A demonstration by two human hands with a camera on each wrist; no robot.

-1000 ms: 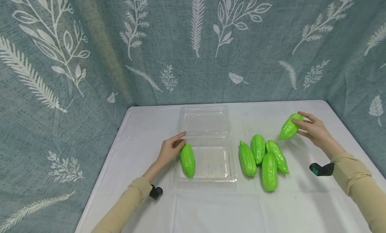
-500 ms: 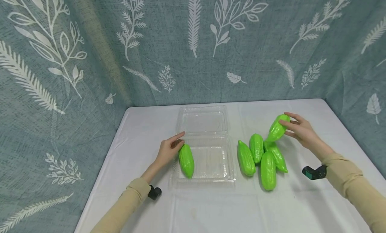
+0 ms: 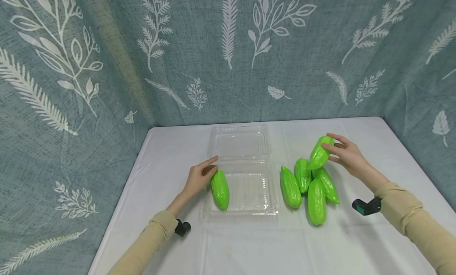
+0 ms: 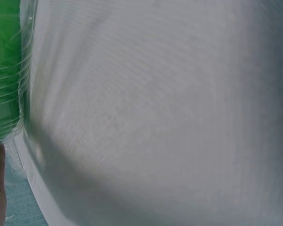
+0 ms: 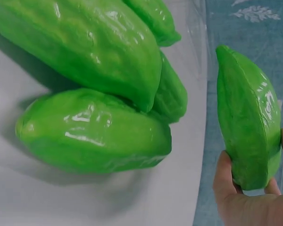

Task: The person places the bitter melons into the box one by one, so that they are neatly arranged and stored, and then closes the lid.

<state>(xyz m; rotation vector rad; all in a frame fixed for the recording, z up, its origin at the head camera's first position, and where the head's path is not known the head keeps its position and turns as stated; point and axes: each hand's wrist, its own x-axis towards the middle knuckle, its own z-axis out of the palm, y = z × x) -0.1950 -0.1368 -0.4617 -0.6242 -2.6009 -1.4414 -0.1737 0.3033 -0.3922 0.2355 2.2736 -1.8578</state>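
Note:
My right hand (image 3: 347, 153) holds a glossy, ridged green bitter melon (image 3: 320, 152) between thumb and fingers, above the back of a pile. It overlaps the pile in the head view; the right wrist view shows the held melon (image 5: 250, 122) with its pointed end away from the fingers. Another bitter melon (image 3: 220, 192) lies lengthwise along the left side of a clear plastic clamshell container (image 3: 272, 192). At that container's left rear corner is my left hand (image 3: 197, 179), thumb tip right at the melon's far end, index finger extended. I cannot tell whether it grips melon or rim.
Several bitter melons (image 3: 316, 203) lie close together right of the container, on the white-covered table (image 3: 249, 247). The container's lid (image 3: 240, 142) is folded back, flat on the table. A blue-grey leaf-patterned curtain (image 3: 213, 49) stands behind and at both sides.
My right hand has carried its bitter melon leftward, from the table's right side to over the pile. My left hand and the melon in the container have stayed in place.

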